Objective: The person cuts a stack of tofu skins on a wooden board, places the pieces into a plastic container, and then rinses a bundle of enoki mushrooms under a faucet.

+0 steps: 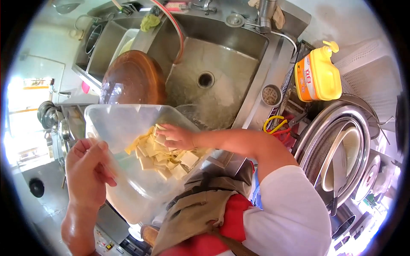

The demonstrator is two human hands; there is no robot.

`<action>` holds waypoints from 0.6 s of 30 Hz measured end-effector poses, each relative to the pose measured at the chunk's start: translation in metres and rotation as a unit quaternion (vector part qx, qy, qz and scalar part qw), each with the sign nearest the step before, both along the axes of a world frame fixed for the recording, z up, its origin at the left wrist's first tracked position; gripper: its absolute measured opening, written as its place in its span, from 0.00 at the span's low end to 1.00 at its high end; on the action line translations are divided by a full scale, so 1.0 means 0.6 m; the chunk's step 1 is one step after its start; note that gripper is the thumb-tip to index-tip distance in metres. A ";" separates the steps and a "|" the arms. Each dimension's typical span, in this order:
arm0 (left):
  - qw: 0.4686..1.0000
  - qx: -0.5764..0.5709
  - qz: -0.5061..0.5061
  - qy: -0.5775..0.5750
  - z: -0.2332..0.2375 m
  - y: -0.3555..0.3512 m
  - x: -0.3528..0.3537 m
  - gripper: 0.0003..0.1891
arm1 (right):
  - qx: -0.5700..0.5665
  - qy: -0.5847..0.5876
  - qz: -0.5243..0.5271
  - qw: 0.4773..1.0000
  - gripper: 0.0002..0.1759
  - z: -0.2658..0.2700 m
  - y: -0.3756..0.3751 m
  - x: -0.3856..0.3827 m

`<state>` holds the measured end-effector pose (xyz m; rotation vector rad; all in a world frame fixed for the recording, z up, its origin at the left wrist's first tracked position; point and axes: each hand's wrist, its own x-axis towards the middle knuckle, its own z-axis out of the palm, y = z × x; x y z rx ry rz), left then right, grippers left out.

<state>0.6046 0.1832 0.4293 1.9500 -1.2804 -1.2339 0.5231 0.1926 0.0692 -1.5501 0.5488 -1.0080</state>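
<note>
Through the head view I find the pale yellow pieces point(164, 155), flat and mostly square-cut, heaped loosely in the translucent plastic bin point(147, 187), which sits tilted at the near left edge of the sink point(239, 55). My right hand point(177, 137) is down on the heap, fingers bent and slightly apart against the pieces; I can't tell whether they are gripping one. My left hand point(90, 164) has its fingers clenched on the bin's left rim, thumb uppermost. Just beyond the bin, a round brown wooden board point(132, 79) with a wet shine lies over the left side of the sink, and a red-striped hose point(176, 27) curves down into the basin, where the round drain point(205, 80) shows. Off to my right stands a yellow jug point(320, 74) with a pump top; its orange and white label carries bold characters that I can't read reliably from this angle. Near it are a metal cup point(271, 95) with a perforated top and a tool with yellow handles point(275, 124), then nested metal bowls and strainers point(337, 149). Behind the sink, a pink packet point(177, 6) bears print too small for me to make out, with a yellow-green cloth point(149, 22) nearby.
</note>
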 end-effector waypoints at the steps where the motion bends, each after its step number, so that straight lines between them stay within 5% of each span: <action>1: 1.000 -0.003 0.007 -0.007 -0.001 -0.003 -0.004 0.08 | -0.001 0.003 -0.002 1.000 0.36 -0.007 -0.002 0.003; 18: 0.998 0.014 -0.015 -0.056 -0.019 -0.049 -0.066 0.10 | 0.023 0.041 0.006 0.999 0.35 -0.024 -0.007 -0.005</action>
